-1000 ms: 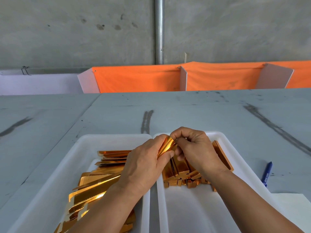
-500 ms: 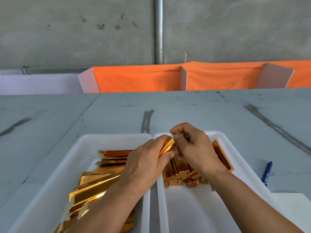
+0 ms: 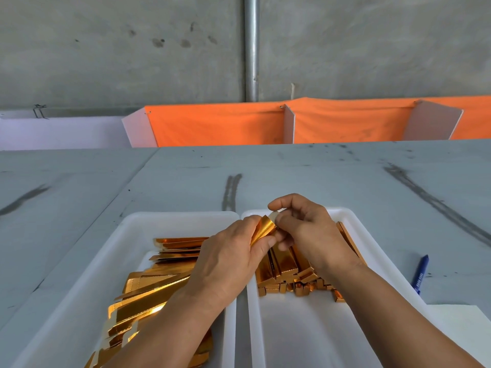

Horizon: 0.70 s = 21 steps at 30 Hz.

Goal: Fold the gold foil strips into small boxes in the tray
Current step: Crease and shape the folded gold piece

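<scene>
Both hands, left hand (image 3: 228, 258) and right hand (image 3: 305, 232), pinch one gold foil strip (image 3: 263, 229); too hard a pinch could crease it off its fold line.

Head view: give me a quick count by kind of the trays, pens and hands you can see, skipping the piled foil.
White trays: 2, the left tray with flat strips, the right tray with folded boxes
Blue pen: 1
Hands: 2, left hand and right hand, both on one gold strip
Total: 5

Flat gold strips (image 3: 148, 301) fill the left tray (image 3: 87, 274). Folded boxes (image 3: 292, 277) crowd the right tray's (image 3: 353, 221) far end; its near end has room.
</scene>
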### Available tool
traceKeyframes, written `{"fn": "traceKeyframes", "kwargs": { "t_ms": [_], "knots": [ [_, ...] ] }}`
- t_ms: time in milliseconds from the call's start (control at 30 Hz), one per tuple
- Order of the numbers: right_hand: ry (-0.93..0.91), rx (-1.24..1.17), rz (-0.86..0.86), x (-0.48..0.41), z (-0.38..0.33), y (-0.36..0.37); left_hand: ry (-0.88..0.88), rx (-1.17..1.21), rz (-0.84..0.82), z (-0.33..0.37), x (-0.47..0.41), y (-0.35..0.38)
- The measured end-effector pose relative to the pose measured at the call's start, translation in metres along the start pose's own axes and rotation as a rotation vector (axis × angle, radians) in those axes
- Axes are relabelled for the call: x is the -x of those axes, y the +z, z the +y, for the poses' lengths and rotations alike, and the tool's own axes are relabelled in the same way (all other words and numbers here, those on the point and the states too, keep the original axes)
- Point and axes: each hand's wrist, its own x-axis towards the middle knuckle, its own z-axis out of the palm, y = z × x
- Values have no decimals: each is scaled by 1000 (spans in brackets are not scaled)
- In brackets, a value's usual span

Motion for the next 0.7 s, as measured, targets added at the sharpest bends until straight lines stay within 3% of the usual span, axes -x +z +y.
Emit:
{"fn": "traceKeyframes", "kwargs": {
  "t_ms": [200,500,700],
  "knots": [
    [10,-4,26,-1,-1,2,12,-15,-3,0,2,0],
    [171,-518,7,-1,-7,-3,-9,13,22,0,0,-2],
    [176,-477,-51,0,-6,-1,-1,14,24,-1,2,-3]
  ]
}}
